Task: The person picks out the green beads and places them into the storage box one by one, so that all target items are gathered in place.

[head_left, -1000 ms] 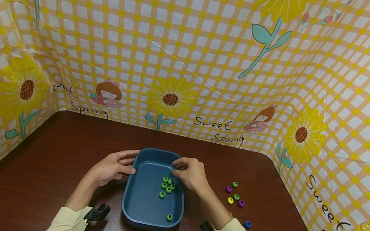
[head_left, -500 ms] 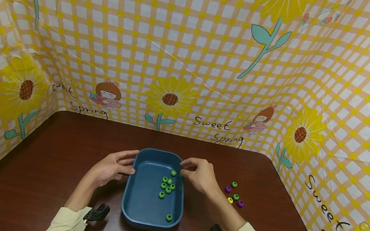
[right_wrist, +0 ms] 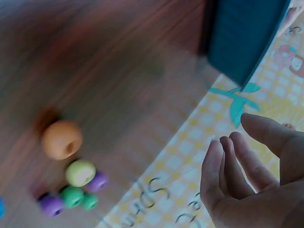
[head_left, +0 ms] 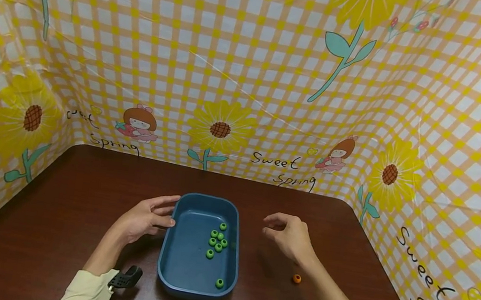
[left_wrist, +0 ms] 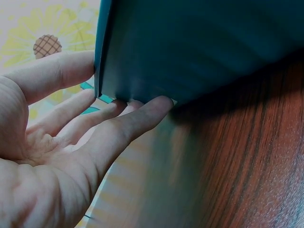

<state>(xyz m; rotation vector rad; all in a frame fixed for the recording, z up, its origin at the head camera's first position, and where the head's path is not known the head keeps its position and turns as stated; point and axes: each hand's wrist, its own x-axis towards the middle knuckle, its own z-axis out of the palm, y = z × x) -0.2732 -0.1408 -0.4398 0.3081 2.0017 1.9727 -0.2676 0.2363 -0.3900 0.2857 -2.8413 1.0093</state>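
My left hand point(head_left: 143, 219) lies along the left side of a blue rectangular tray point(head_left: 184, 267). Its thumb and fingers, fairly straight, touch the outer wall point(left_wrist: 199, 42) in the left wrist view. Several green beads point(head_left: 220, 236) with holes sit in the tray's right half, one apart near the front. To the right of the tray, my right hand point(head_left: 290, 235) hovers above the table with loosely bent fingers and nothing between them. An orange bead point(head_left: 296, 278) lies on the table below its forearm.
In the right wrist view, a yellow bead point(right_wrist: 80, 173), purple beads point(right_wrist: 51, 204) and green beads point(right_wrist: 71, 196) cluster beyond the orange one; a blue bead point(right_wrist: 1, 207) shows at the edge. A checked sunflower cloth point(head_left: 228, 67) walls the back and sides of the brown table point(head_left: 127, 175).
A green bead has left my right fingers and lies in the tray's upper right. That hand has moved right, off the tray, its arm now covering the loose beads. My left hand stays put.
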